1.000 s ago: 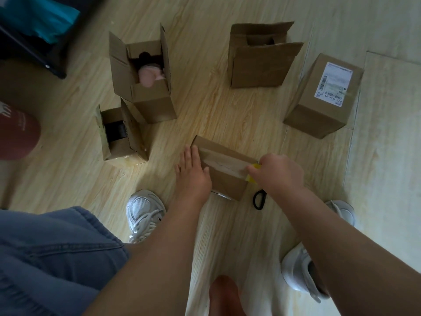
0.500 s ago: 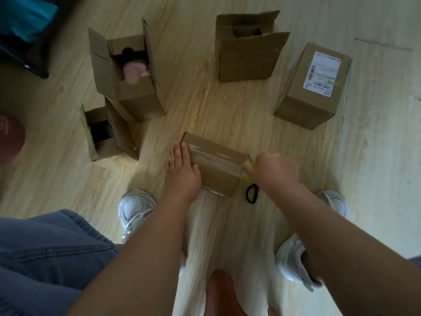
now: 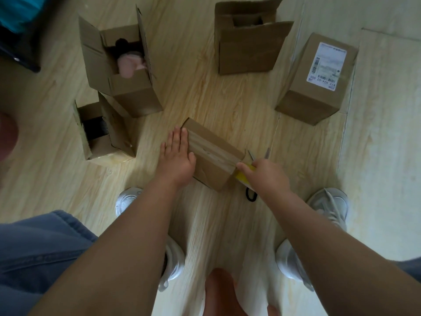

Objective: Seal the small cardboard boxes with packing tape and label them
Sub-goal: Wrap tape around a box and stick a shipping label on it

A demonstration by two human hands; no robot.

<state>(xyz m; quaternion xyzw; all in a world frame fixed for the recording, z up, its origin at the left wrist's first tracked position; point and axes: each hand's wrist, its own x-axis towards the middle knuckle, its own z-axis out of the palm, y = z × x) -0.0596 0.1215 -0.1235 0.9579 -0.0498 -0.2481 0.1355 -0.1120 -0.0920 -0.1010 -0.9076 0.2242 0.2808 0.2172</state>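
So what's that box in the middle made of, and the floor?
The middle box looks like matte brown cardboard: folded edges, dull surface. The glossy strip along its top seems clear plastic tape. The floor shows pale wood grain and plank seams; real wood or laminate, I cannot tell.

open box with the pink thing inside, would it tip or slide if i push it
Probably tips: the open box stands tall on a narrow base. Likely light, judging by the soft-looking pink item inside. Its raised flaps would likely bend if grabbed.
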